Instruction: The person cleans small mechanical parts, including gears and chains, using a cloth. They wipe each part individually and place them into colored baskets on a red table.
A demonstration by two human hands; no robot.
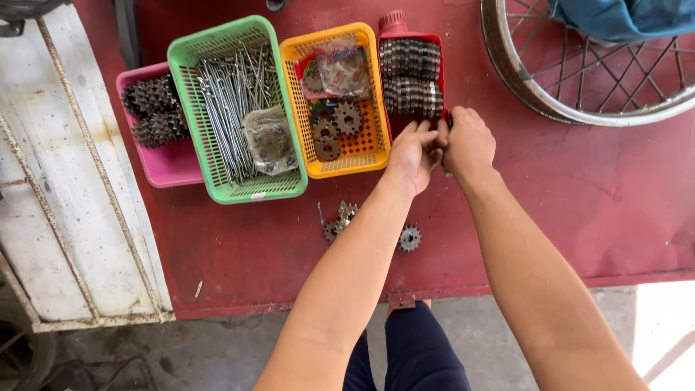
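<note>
My left hand [414, 153] and my right hand [468, 143] meet at the near end of a red cut-open container [410, 38] packed with rows of small metal sprockets [411, 77]. The fingers of both hands pinch together at the container's lower edge; what they grip is hidden between them. A few loose sprockets [409, 237] lie on the red table [594, 195] under my left forearm.
An orange basket [369, 141] holds sprockets and plastic bags. A green basket [190, 108] holds metal spokes and a bag. A pink tray [170, 166] holds dark sprocket clusters. A spoked wheel rim [539, 101] lies at the top right. A white board [65, 188] is on the left.
</note>
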